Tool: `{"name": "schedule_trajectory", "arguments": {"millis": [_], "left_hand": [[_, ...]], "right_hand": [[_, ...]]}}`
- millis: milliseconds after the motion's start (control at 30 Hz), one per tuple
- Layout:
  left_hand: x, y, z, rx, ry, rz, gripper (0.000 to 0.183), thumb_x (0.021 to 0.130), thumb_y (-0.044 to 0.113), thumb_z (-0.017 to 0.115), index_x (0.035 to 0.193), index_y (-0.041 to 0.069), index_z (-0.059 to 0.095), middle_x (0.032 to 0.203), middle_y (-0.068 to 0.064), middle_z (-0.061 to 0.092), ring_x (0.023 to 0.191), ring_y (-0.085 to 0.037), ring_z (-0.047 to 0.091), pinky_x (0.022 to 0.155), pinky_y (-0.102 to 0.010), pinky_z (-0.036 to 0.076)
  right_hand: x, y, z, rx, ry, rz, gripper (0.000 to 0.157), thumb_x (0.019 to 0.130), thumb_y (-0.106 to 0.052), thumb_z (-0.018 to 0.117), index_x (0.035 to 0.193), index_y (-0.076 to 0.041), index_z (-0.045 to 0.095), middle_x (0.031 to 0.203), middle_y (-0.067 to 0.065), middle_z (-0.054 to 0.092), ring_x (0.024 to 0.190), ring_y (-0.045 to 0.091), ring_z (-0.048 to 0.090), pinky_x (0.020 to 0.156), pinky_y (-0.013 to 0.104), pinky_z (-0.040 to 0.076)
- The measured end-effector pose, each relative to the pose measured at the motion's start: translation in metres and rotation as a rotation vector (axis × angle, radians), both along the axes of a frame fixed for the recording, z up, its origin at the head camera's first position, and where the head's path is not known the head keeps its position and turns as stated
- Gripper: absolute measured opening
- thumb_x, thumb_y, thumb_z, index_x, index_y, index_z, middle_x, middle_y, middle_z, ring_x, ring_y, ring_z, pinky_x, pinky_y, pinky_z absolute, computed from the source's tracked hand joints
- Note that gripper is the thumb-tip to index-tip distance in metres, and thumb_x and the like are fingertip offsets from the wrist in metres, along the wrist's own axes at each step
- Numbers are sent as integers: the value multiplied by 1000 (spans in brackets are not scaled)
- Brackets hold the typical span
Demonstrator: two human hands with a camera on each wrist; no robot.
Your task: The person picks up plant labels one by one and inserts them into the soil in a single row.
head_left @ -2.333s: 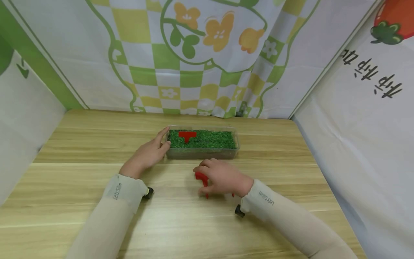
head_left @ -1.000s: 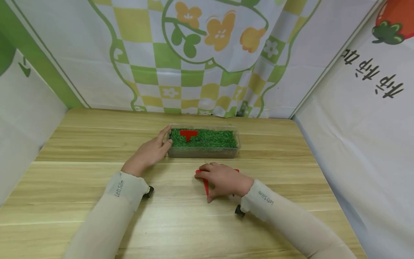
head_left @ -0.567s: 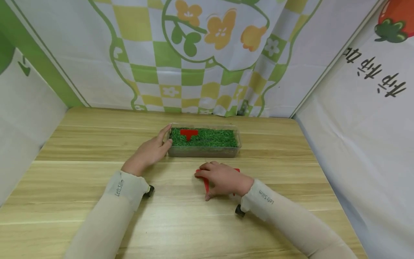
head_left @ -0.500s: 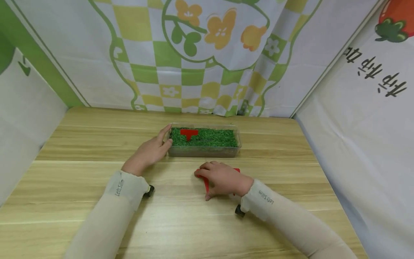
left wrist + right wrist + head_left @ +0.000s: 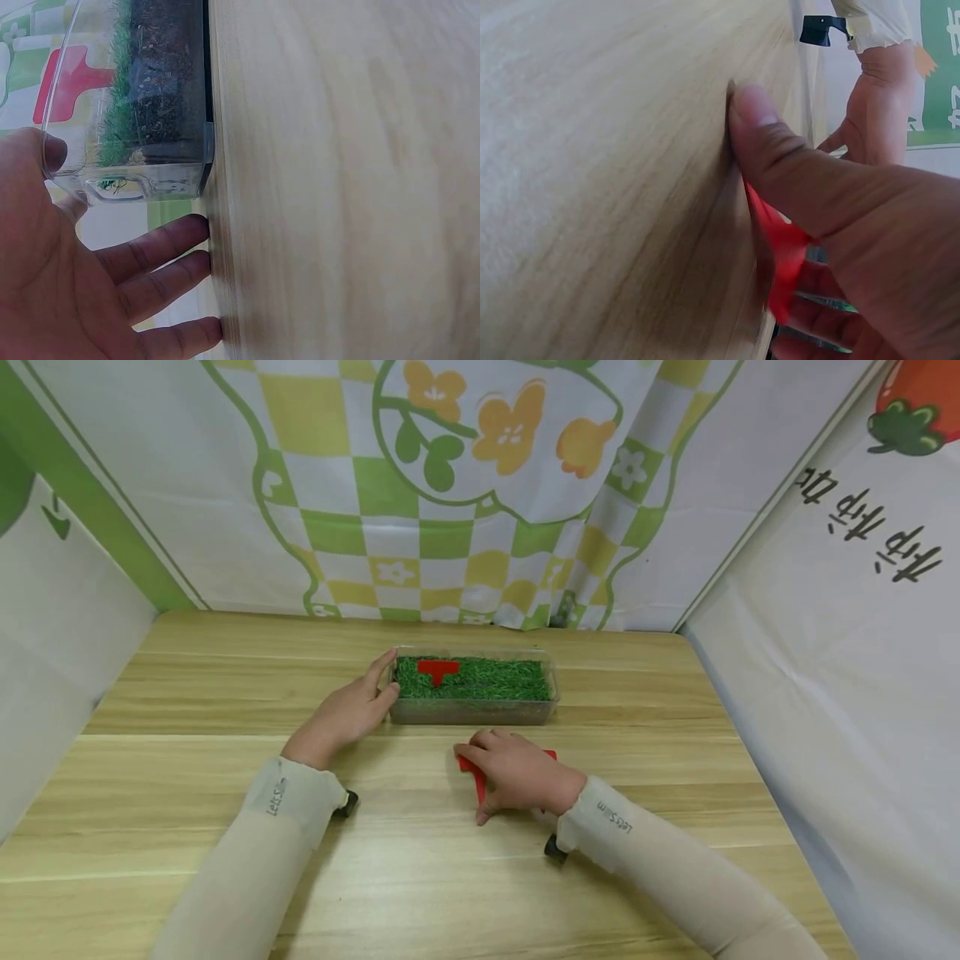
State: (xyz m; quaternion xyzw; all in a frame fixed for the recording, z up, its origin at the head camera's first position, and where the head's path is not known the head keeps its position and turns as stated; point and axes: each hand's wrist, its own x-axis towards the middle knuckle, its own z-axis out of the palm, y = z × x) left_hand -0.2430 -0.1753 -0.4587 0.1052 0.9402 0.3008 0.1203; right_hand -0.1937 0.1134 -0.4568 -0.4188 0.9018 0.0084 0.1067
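My left hand holds the left end of a clear plastic box, thumb at the near corner and index finger at the far one. Its other fingers are spread, tips at the table, in the left wrist view. Green artificial grass fills the box, over dark soil. A red T-shaped plant label stands upright in its left part. In front of the box, my right hand grips a second red plant label low over the table, partly hidden. Another red piece shows behind that hand.
The wooden table runs back to a checked green and yellow cloth. White cloth walls close in both sides. Each wrist wears a dark camera.
My right thumb has moved down toward the label's stem tip. Over the last half second the right fingers shift slightly, and the label's wide head shows more. The left hand stays at the box.
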Motion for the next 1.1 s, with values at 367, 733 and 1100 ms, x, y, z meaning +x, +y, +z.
{"name": "schedule_trajectory", "arguments": {"millis": [367, 733, 1100], "left_hand": [[2, 0, 2, -3, 2, 2, 64, 106, 52, 20, 161, 35, -9, 144, -22, 54, 125, -46, 56, 99, -65, 42], [1, 0, 1, 4, -5, -6, 65, 106, 52, 21, 161, 34, -8, 142, -22, 56, 123, -45, 58, 100, -65, 42], [0, 0, 1, 9, -3, 0, 64, 106, 52, 21, 161, 36, -8, 141, -22, 57, 120, -45, 60, 95, -63, 45]], "right_hand": [[3, 0, -2, -4, 161, 70, 109, 68, -76, 73, 148, -7, 48, 131, 5, 57, 114, 21, 53, 105, 35, 44], [7, -1, 2, 15, 229, 103, 105, 69, -70, 77, 149, -8, 48, 130, 5, 56, 112, 23, 52, 100, 37, 45], [3, 3, 12, -209, 249, 103, 50, 85, -31, 82, 129, -14, 68, 112, -2, 67, 101, 18, 60, 87, 34, 49]]}}
